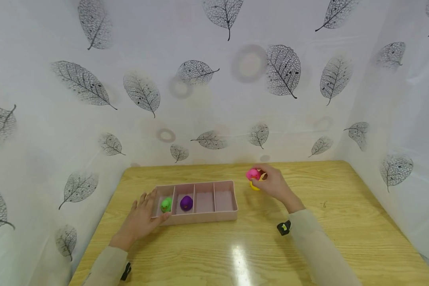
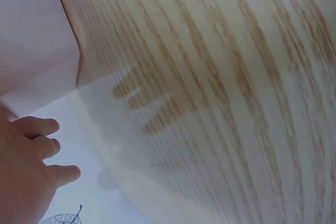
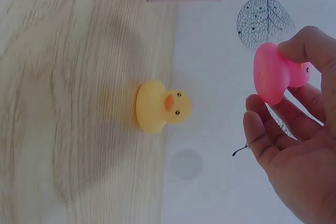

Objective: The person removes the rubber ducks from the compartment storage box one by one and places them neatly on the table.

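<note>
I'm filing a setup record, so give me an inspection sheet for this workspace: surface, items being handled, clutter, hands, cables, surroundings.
Surface: wood-grain table, with glare towards its near edge.
Items: pink tray with four compartments; green duck in the leftmost, purple duck in the next; yellow duck upright on the table; pink duck held above the table.
Clutter: two small black objects, one beside each sleeve.
Left hand: at the tray's left end, thumb at the front rim.
Right hand: pinches the pink duck.
Cables: nothing seen.
Surroundings: white sheeting printed with dark leaves, behind and on both sides.
</note>
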A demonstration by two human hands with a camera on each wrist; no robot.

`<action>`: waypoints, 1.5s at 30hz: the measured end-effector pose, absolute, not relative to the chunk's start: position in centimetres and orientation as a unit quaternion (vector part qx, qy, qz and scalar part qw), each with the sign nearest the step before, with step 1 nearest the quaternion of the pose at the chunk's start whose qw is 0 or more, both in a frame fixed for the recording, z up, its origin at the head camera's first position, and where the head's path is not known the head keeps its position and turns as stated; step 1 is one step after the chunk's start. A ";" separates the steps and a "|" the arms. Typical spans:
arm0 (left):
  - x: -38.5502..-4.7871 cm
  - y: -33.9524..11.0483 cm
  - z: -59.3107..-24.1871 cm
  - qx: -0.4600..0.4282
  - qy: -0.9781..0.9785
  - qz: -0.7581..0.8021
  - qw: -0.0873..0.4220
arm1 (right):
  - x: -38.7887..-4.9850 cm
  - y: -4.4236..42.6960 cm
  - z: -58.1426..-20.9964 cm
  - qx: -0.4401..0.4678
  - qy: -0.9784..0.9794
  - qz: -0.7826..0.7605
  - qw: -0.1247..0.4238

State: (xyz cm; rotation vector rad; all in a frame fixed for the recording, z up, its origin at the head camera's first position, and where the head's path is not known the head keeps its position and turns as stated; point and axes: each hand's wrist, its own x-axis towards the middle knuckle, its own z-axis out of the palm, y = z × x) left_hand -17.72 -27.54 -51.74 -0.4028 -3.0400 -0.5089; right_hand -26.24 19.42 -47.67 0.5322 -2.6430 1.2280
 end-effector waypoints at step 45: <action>-17.7 -27.6 -51.9 -0.133 -0.977 -0.166 0.026 | -27.1 26.3 -51.7 0.067 -0.919 0.389 0.005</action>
